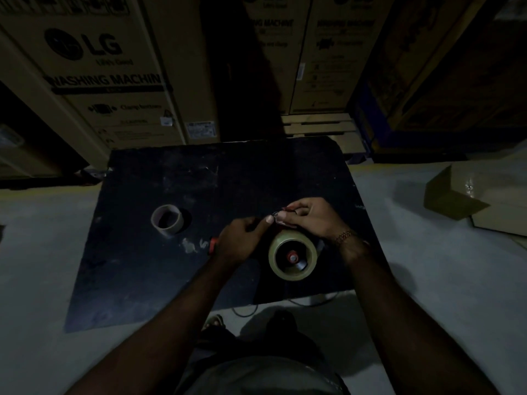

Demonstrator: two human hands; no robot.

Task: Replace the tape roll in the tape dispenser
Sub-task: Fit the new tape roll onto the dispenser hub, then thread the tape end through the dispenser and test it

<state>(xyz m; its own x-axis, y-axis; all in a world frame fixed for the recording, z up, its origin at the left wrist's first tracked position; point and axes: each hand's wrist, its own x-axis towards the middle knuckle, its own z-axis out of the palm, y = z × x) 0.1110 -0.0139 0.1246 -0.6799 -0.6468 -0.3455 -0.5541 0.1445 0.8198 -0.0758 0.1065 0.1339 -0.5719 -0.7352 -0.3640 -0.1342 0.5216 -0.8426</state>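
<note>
A full roll of clear tape (293,254) sits on the hub of a black and red tape dispenser (292,258) lying on the black table (171,275). My left hand (242,240) grips the dispenser's handle, whose red end (212,244) sticks out to the left. My right hand (309,216) pinches the loose tape end at the dispenser's front, just above the roll. An empty cardboard tape core (167,219) stands apart at the left of the table. The dispenser's body is mostly hidden under my hands in the dim light.
Tall cardboard washing-machine boxes (94,75) stand behind the table. An open carton (479,195) lies on the floor at the right. A wooden pallet (319,126) sits behind the table's far edge. A cable (308,302) trails under the near edge.
</note>
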